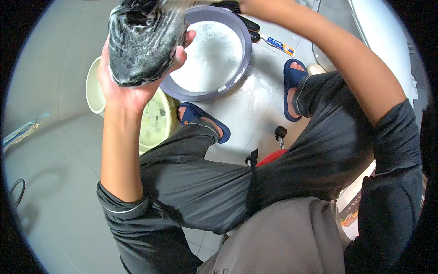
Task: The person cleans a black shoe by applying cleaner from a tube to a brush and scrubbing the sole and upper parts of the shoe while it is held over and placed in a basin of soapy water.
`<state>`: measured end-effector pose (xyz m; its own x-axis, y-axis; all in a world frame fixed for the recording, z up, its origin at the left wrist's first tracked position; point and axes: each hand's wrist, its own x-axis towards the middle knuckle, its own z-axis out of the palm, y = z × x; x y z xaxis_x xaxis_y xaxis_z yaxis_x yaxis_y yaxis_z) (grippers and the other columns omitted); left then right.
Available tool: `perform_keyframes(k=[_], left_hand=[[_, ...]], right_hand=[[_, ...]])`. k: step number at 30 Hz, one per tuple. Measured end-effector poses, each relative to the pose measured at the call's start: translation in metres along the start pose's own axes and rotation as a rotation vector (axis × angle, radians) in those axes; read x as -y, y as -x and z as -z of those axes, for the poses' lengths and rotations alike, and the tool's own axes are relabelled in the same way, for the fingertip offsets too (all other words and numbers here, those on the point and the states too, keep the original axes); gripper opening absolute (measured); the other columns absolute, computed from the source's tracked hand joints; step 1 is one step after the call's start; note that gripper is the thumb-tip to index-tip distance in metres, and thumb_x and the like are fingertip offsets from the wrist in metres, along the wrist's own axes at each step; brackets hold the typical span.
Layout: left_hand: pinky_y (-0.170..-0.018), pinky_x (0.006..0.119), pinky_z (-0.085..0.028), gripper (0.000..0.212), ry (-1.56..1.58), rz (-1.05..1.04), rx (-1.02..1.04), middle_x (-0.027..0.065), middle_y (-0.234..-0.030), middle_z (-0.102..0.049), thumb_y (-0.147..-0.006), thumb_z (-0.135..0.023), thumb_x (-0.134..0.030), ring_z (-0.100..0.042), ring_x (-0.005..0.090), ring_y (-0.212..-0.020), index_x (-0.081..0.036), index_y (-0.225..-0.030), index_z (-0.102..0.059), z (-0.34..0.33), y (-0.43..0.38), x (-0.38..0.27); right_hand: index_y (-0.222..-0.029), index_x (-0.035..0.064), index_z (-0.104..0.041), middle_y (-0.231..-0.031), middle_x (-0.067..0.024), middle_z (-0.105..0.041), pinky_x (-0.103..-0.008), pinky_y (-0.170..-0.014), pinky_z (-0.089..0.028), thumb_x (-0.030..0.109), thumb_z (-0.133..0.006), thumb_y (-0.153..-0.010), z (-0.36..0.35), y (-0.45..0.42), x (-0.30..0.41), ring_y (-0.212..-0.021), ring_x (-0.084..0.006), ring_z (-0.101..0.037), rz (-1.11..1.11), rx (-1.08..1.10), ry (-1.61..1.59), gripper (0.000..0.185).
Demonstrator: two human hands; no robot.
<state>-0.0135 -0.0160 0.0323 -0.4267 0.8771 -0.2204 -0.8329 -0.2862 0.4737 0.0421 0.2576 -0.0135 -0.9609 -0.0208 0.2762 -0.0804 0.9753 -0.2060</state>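
Note:
My left hand (137,92) grips a dark fabric shoe (145,51) from below. White suds cover the shoe, and its opening faces up near the picture's top edge. At that edge, partly cut off, my right hand (256,7) is closed on the pale handle of a brush (196,3). Motion blurs the brush, and its head lies against or just over the shoe's upper part; contact is hard to make out. Below and to the right of the shoe stands a grey-purple basin (245,54) of foamy water.
A pale yellow-green tub (168,120) holds water with bits in it, beside a cream bucket (90,85). Dark insoles (251,24) and a blue-and-orange tube (281,46) lie on the wet tiles. My feet wear blue slippers (291,89). A red seat (272,157) with casters is under me.

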Motion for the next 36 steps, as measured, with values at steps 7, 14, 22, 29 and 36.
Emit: perform_keyframes(k=[7,14,22,29,36], left_hand=[[-0.090,0.060,-0.046,0.061,0.077,-0.014,0.032,0.0267,-0.146,-0.040,-0.099,-0.030,-0.046,-0.038,0.0569,-0.129,-0.005,-0.144,-0.040,0.000,0.003,-0.002],[-0.091,0.058,-0.049,0.068,0.053,0.107,0.110,0.0344,-0.147,-0.033,-0.099,-0.035,-0.051,-0.038,0.0549,-0.132,-0.005,-0.149,-0.034,0.013,-0.002,0.000],[-0.086,0.057,-0.051,0.071,0.040,0.082,0.018,0.0318,-0.147,-0.037,-0.098,-0.039,-0.051,-0.041,0.0551,-0.129,-0.004,-0.150,-0.032,0.023,0.002,0.007],[-0.080,0.055,-0.054,0.069,-0.068,0.086,-0.101,0.0326,-0.148,-0.035,-0.099,-0.040,-0.050,-0.045,0.0513,-0.127,-0.006,-0.152,-0.031,0.018,0.004,0.016],[-0.086,0.059,-0.053,0.077,0.063,0.085,0.056,0.0346,-0.147,-0.035,-0.096,-0.041,-0.053,-0.041,0.0554,-0.129,-0.003,-0.153,-0.027,0.023,0.003,0.008]], right_hand=[[-0.088,0.0064,-0.069,-0.078,-0.0222,-0.068,-0.0495,-0.073,-0.054,0.016,-0.063,-0.076,0.006,0.008,0.025,-0.080,-0.0399,-0.069,0.077,-0.046,-0.145,0.016],[-0.086,0.0072,-0.070,-0.082,-0.0205,-0.070,-0.0480,-0.070,-0.055,0.011,-0.064,-0.075,0.006,-0.002,0.003,-0.082,-0.0369,-0.071,-0.007,0.039,0.079,0.014],[-0.086,0.0044,-0.071,-0.083,-0.0222,-0.070,-0.0493,-0.074,-0.056,0.010,-0.064,-0.074,-0.008,0.000,0.010,-0.082,-0.0394,-0.070,-0.067,0.068,-0.095,0.015],[-0.084,0.0056,-0.070,-0.082,-0.0216,-0.070,-0.0494,-0.071,-0.055,0.012,-0.061,-0.078,-0.006,0.013,-0.002,-0.080,-0.0393,-0.070,0.024,0.147,-0.012,0.012],[-0.102,0.0112,-0.072,-0.089,-0.0213,-0.071,-0.0484,-0.077,-0.054,0.020,-0.063,-0.079,-0.005,0.003,-0.017,-0.085,-0.0400,-0.069,-0.056,-0.037,-0.361,0.026]])
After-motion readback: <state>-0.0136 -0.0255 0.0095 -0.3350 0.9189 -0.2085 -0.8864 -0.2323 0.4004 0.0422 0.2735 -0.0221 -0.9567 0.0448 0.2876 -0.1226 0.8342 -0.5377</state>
